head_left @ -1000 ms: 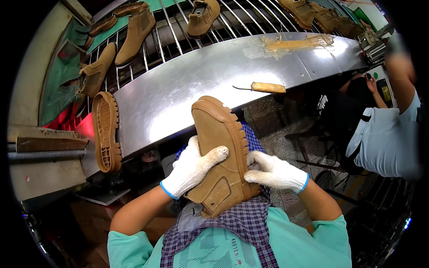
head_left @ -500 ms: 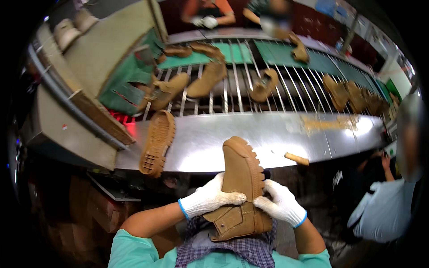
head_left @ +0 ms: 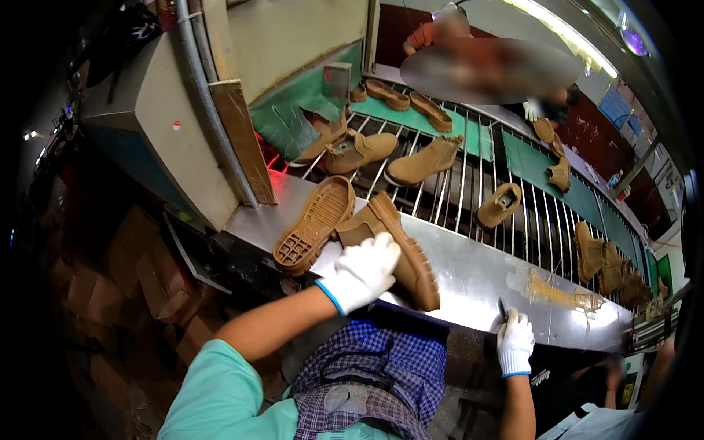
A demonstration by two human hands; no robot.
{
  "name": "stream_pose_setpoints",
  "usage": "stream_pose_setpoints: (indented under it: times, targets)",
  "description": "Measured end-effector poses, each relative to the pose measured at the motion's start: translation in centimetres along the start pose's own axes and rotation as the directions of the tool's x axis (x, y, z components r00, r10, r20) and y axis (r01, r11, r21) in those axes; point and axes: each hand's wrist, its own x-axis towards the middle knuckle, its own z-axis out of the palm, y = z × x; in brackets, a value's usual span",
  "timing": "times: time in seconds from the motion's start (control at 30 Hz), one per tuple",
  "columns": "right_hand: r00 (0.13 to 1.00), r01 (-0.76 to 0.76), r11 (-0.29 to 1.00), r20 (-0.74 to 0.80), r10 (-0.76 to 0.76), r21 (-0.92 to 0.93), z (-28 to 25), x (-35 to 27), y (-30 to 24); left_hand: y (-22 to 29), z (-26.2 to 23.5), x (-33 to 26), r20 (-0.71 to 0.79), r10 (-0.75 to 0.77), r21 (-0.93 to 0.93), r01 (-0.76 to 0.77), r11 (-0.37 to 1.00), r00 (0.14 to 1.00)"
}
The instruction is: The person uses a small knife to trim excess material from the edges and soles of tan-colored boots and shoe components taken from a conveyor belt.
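Observation:
A tan boot [head_left: 412, 265] with a thick, lugged sole lies on its side on the metal ledge. My left hand [head_left: 369, 265], in a white glove, is closed on the boot's upper. Just left of it a loose tan outsole [head_left: 317, 222] rests on the ledge, its gridded inside facing up. At the ledge's front edge, to the right, my gloved right hand [head_left: 516, 339] is closed round a slim tool [head_left: 501, 305]. Only the tool's thin dark end shows; its handle is hidden in the glove.
Beyond the steel ledge [head_left: 469, 275] runs a rack of metal rods [head_left: 446, 194] carrying several tan boots and soles. A green flap [head_left: 297, 128] hangs at a beige cabinet [head_left: 165, 121] on the left. Cartons [head_left: 158, 275] stand below left. Other people are across the rack and at lower right.
The boot has gone from upright in both hands before my chest to the ledge, under my left hand. My right hand has left it and taken hold of the tool. The view has turned.

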Motion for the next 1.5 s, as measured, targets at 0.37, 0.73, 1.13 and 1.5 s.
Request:
stream_pose_setpoints:
  times: [0.37, 0.73, 1.13, 1.5]
  targets:
    - [0.932, -0.358, -0.136, 0.361, 0.002, 0.924, -7.2, -0.6, -10.6, -11.1, -0.1, 5.2, 0.407, -0.245, -0.360, 0.401, 0.843, 0.880]
    - [0.950, 0.250, 0.597, -0.076, -0.302, 0.762, -2.1, 3.8, -18.7, -1.8, 3.4, -9.7, -0.011, -0.487, -0.543, 0.403, 0.737, 0.874]
    - [0.879, 0.345, 0.836, 0.166, -0.448, 0.427, -11.3, 1.3, -24.2, -6.0, 1.5, -4.7, 0.039, -0.120, -0.390, 0.126, 0.912, 0.992]
    - [0.810, 0.517, 0.685, -0.035, -0.585, 0.514, -11.4, 2.0, -21.6, -6.9, 4.8, -5.5, -0.379, 0.092, -0.315, -0.221, 0.923, 0.921]
